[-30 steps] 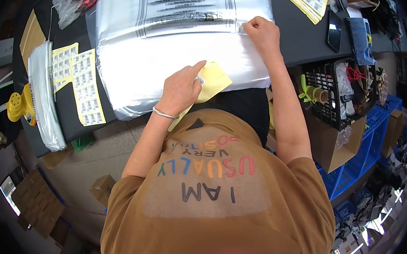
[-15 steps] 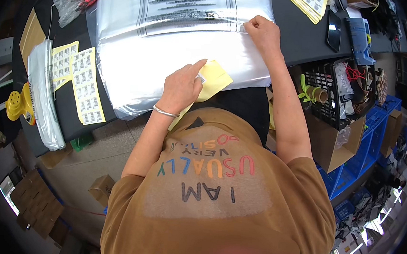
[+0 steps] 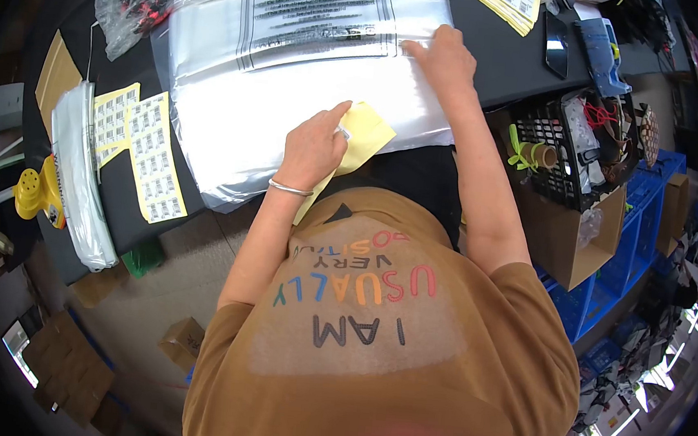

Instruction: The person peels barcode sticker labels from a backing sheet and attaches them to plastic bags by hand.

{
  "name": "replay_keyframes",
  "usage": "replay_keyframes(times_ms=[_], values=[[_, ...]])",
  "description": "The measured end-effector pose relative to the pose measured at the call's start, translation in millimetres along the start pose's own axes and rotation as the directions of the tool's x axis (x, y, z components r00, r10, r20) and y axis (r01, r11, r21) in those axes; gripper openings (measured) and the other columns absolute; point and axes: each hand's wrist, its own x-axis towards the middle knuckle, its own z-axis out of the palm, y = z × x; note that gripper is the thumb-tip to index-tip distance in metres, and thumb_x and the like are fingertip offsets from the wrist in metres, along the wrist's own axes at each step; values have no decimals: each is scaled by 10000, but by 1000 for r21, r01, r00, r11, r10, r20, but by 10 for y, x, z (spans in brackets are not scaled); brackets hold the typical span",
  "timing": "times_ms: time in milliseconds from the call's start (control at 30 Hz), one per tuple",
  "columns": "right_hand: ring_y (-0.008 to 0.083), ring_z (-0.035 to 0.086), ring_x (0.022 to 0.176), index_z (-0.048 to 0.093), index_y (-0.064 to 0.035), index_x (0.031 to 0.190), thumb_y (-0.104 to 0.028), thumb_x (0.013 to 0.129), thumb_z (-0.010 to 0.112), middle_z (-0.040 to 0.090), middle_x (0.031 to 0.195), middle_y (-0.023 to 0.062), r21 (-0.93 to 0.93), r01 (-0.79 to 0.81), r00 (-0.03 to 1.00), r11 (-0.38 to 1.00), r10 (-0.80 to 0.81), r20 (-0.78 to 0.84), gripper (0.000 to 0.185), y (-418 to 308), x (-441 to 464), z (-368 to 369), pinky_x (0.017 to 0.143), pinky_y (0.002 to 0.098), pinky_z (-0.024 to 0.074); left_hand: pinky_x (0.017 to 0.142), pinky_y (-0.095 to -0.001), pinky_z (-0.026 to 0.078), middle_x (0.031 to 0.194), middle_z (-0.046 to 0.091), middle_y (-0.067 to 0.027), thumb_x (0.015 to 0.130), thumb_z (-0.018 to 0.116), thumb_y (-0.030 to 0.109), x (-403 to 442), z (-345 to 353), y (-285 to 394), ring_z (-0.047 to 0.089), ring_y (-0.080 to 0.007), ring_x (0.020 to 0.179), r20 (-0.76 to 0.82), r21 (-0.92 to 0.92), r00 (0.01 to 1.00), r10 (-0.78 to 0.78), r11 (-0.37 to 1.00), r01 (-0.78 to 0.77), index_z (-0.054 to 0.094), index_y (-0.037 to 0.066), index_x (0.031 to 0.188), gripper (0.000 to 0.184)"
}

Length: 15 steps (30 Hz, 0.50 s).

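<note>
A stack of clear plastic bags (image 3: 292, 107) with a black printed warning panel lies in front of me. My left hand (image 3: 315, 146) rests over its near edge, fingers closed on a yellow label sheet (image 3: 369, 138) with the index finger pointing forward. Part of this sheet hangs down toward my shirt. At the right end of the printed panel, my right hand (image 3: 449, 66) presses on the top bag, thumb stretched leftward apart from the curled fingers. The spot under that thumb is mostly hidden.
Barcode label sheets (image 3: 155, 158) lie at left beside a folded bag bundle (image 3: 81, 180). More label sheets (image 3: 513, 3), a phone (image 3: 556, 46) and a blue tape dispenser (image 3: 603, 58) are at upper right. A black basket (image 3: 560, 144) stands above a cardboard box (image 3: 585, 245).
My right hand's thumb has extended over the spot where a small barcode label showed on the bag. My left hand keeps hold of the yellow sheet. The whole view has shifted slightly.
</note>
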Motion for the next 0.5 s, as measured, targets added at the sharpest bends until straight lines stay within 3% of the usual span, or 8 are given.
replay_keyframes(times_ms=[67,167,233,267,333,367,433,500], values=[[355,639,910,579,-8,994,-381,870,598,618,987,195,-12,-108,992,994,107,-72,393,193,46,2,764,454,514,659,-386,500,836,620,-107,787,515,89,-12,10,-9,615,-284,737,-49,1,998,49,999,-49,570,95,1214,431],[359,634,888,589,-14,957,-315,876,578,623,981,182,-11,-122,991,992,121,-56,312,451,81,-79,764,466,509,741,-389,507,962,653,-135,788,513,100,-6,-27,-25,632,-308,834,-38,-37,999,35,999,-36,580,92,1212,430],[363,629,866,602,-25,907,-238,851,594,627,968,169,55,-46,992,997,52,-114,220,369,-65,-229,752,467,504,838,-383,494,1068,648,-170,790,510,108,-56,-57,-44,628,-331,937,-6,-191,1000,8,982,-9,595,77,1200,420],[356,624,872,612,-33,894,-215,828,619,628,956,159,129,100,987,987,-83,-135,194,284,-168,-258,756,455,500,838,-383,494,1068,648,-170,790,510,108,-103,-83,-38,628,-331,937,-8,-191,1000,11,982,-12,595,77,1200,420],[336,606,921,636,-52,911,-183,775,670,633,951,134,251,343,939,905,-319,-131,192,78,-478,-273,787,439,486,884,-386,475,1083,642,-192,794,504,120,-222,-211,49,618,-343,981,209,-292,974,-82,946,143,598,60,1189,410],[322,594,965,651,-63,939,-175,747,696,636,958,119,305,434,900,848,-423,-105,227,-26,-645,-252,816,436,475,884,-386,475,1083,642,-192,794,504,120,-288,-278,104,618,-343,981,209,-291,975,-78,947,138,598,60,1189,410],[292,580,1006,666,-114,995,-203,758,701,622,1068,42,255,648,762,718,-601,-242,256,-91,-854,-34,843,424,467,863,-390,476,1045,650,-193,800,499,129,-418,-415,225,619,-350,958,295,-335,955,-43,931,145,600,52,1180,400],[288,570,1024,676,-129,1004,-203,751,703,620,1089,34,230,644,763,729,-594,-254,265,-100,-980,68,874,420,442,825,-375,481,1003,654,-194,810,510,133,-545,-479,243,630,-333,890,321,-336,945,-56,927,169,597,55,1188,395]])
